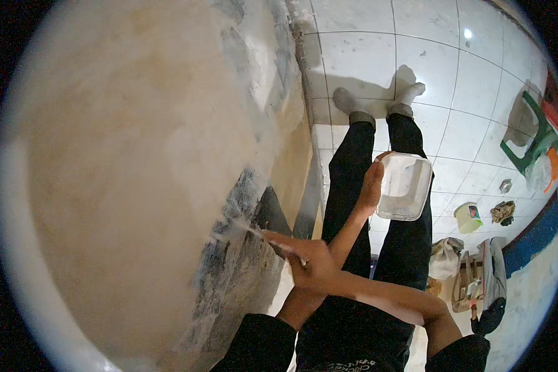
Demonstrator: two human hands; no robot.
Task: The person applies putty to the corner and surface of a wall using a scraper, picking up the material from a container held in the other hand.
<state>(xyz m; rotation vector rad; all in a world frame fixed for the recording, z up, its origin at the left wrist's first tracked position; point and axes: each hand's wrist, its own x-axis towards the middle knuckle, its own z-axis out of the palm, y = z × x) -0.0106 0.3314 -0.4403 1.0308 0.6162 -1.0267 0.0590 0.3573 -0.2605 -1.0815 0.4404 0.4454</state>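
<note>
My forearms cross in front of my body. My left hand (pixel 373 185) grips the left side of a square, translucent white plastic container (pixel 405 187), held above my legs with whitish residue inside. Against the wall on the left, my right hand (pixel 313 260) is closed around a slim tool that looks like a paintbrush (pixel 249 227); its pale tip is blurred and meets the wall. Under that tip lies a dark grey patch (pixel 220 260) streaked with white, on the otherwise beige and whitish wall (pixel 124 161). Most of the tool's handle is hidden by my fingers.
White floor tiles (pixel 428 56) meet the wall's base beside my feet in socks. To the right are a green plastic stool (pixel 530 133), a pale yellow tub (pixel 467 218), a crumpled brown cloth (pixel 503 212) and a beige bag (pixel 446 259).
</note>
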